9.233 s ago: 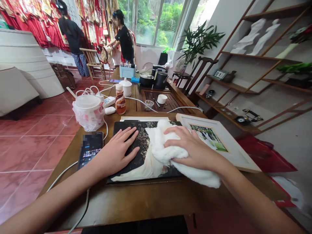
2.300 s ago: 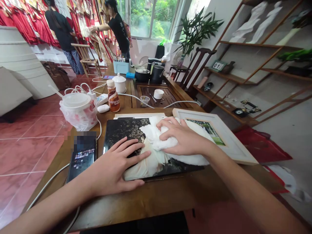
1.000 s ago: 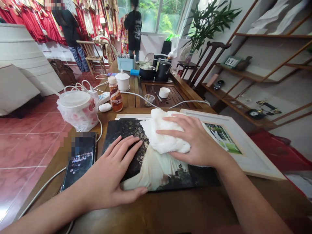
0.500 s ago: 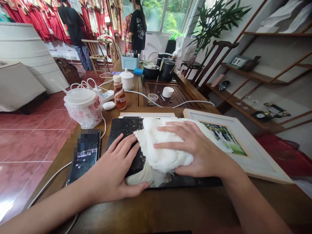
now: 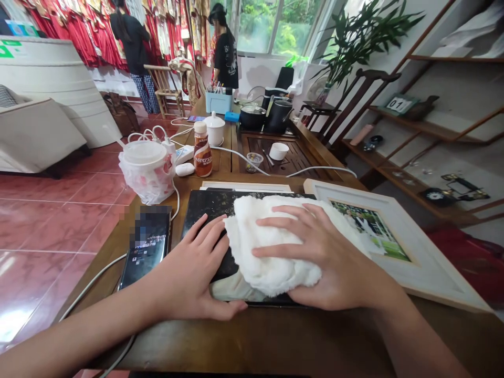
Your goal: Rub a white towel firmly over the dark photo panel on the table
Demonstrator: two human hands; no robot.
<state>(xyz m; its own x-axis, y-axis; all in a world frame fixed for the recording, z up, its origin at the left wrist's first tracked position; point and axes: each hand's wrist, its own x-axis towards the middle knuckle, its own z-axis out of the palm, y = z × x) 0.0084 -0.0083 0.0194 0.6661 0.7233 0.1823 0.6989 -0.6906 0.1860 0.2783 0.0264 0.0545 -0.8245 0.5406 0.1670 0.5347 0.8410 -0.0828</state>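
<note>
A black board (image 5: pixel 210 202) with a speckled, worn surface lies flat on the wooden table. My left hand (image 5: pixel 197 268) rests on its left part, fingers stretched and spread, thumb along the near edge. Beside that thumb is a pale, thin, smooth piece (image 5: pixel 232 289), partly covered; I cannot tell what it is. Over the board's middle lies a thick white fluffy cloth (image 5: pixel 255 241). My right hand (image 5: pixel 323 252) grips this towel-like cloth from the right, fingers spread across its top and thumb at its lower edge.
To the right lies a white picture frame (image 5: pixel 437 262) with a photo. A phone (image 5: pixel 147 247) with a cable is at the left. Behind stand a wrapped plastic tub (image 5: pixel 145 168), a drink bottle (image 5: pixel 202 152), a lidded white cup (image 5: pixel 214 130) and a tea tray (image 5: pixel 303 152). Two people stand farther back.
My right hand and the white cloth have slid toward the board's near edge, covering more of the pale piece. My left hand stays in place on the board. The view has shifted slightly.
</note>
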